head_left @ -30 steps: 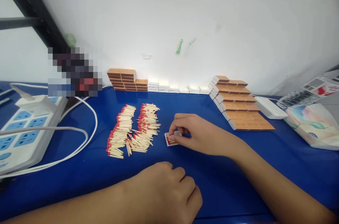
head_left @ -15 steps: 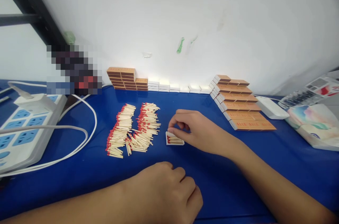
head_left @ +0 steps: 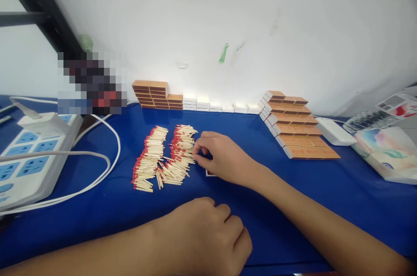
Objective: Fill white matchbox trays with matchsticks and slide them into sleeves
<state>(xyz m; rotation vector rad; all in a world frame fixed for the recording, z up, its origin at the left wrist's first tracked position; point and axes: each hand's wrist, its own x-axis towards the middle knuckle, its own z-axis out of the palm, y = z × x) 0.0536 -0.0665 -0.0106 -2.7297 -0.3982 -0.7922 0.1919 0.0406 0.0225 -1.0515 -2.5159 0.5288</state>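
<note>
My right hand (head_left: 221,156) reaches left over the blue table (head_left: 293,189), its thumb and forefinger pinched at the right edge of a heap of red-tipped matches (head_left: 164,158). I cannot tell whether a match is between them. That hand covers almost all of a small white matchbox tray (head_left: 209,173); only a corner shows beneath the palm. My left hand (head_left: 208,234) rests near the table's front edge as a closed fist with nothing visible in it.
Orange matchbox sleeves (head_left: 156,94) and white trays (head_left: 215,106) line the wall at the back. More orange sleeves (head_left: 299,130) are stepped at the right, beside a white adapter (head_left: 335,132) and plastic packets (head_left: 384,145). A power strip (head_left: 29,158) with white cables (head_left: 97,167) lies at the left.
My right hand has left the small tray and moved left to the edge of the match heap, now hiding the tray. My left fist has stayed put.
</note>
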